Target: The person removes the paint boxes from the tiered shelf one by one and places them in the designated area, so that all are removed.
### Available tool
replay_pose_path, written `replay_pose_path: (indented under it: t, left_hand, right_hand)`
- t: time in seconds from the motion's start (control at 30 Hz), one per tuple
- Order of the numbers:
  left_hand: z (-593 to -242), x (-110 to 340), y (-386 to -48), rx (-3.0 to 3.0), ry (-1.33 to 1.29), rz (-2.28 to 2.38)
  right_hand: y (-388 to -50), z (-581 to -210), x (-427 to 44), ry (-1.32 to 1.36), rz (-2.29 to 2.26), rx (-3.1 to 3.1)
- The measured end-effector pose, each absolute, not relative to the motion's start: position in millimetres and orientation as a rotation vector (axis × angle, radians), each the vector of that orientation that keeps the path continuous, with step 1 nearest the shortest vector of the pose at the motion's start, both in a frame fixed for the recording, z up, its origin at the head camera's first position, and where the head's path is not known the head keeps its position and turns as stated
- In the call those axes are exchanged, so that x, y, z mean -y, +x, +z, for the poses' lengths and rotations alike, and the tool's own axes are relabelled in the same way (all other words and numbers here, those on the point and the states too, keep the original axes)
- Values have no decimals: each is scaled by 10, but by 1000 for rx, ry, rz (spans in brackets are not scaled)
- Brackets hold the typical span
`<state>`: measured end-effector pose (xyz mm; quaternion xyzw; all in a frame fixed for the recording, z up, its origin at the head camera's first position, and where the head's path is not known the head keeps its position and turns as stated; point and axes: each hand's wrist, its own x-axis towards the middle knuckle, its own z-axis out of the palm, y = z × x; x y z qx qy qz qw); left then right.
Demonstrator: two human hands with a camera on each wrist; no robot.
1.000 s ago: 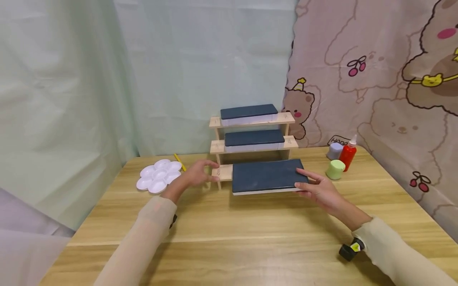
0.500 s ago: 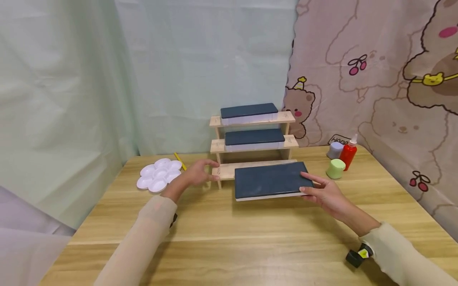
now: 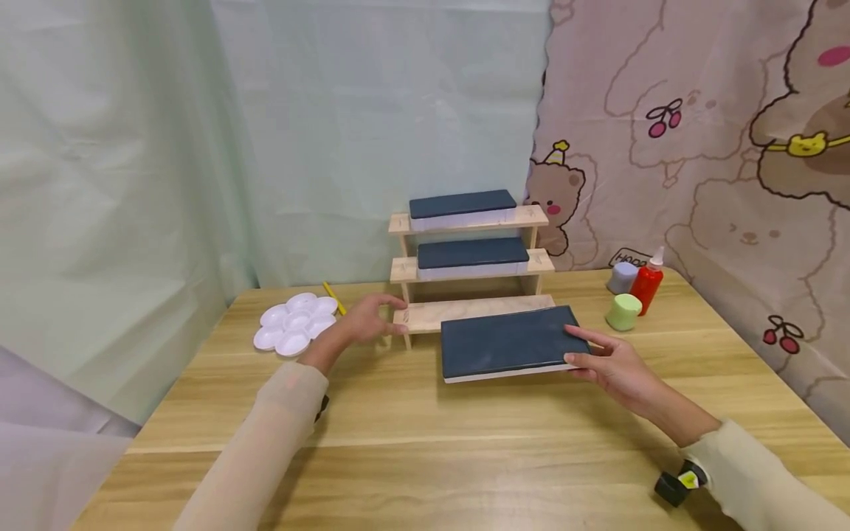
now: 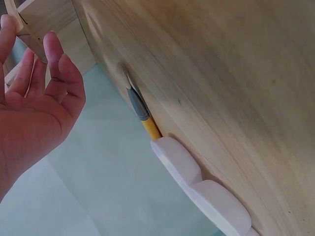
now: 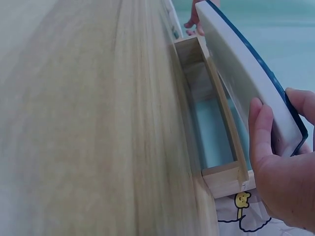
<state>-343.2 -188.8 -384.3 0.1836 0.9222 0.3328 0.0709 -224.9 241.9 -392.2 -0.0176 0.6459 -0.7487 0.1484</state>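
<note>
In my right hand (image 3: 620,372) I grip the right end of a flat white box with a dark blue lid (image 3: 508,343). It hangs tilted, in front of the lowest step of a three-step wooden stand (image 3: 425,316). The right wrist view shows the box (image 5: 246,64) raised off the table, pinched between thumb and fingers. My left hand (image 3: 365,318) holds the left end of that lowest step. Seen from the left wrist, its fingers curl about the board's end (image 4: 30,42). Two similar lidded boxes lie on the stand, one on the middle step (image 3: 473,257), one on the top (image 3: 462,206).
A white flower-shaped palette (image 3: 295,323) and a yellow-handled paintbrush (image 3: 334,297) lie at the left. On the right stand a red squeeze bottle (image 3: 645,287), a green jar (image 3: 623,312) and a bluish jar (image 3: 621,278). Curtains hang behind the wooden table (image 3: 425,457).
My right hand has drawn the box off the lowest step, toward me and to the right, so the bare step shows. The left hand has stayed at the stand.
</note>
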Motion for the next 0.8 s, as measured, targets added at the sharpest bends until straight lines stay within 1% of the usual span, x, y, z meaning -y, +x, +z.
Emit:
replay_pose_path:
  t: [0.8]
  left_hand:
    - [-3810,1874,-3402,-2762,538,998]
  right_hand:
    - [-2131,-3920,-2510,-41,-2143,-1858]
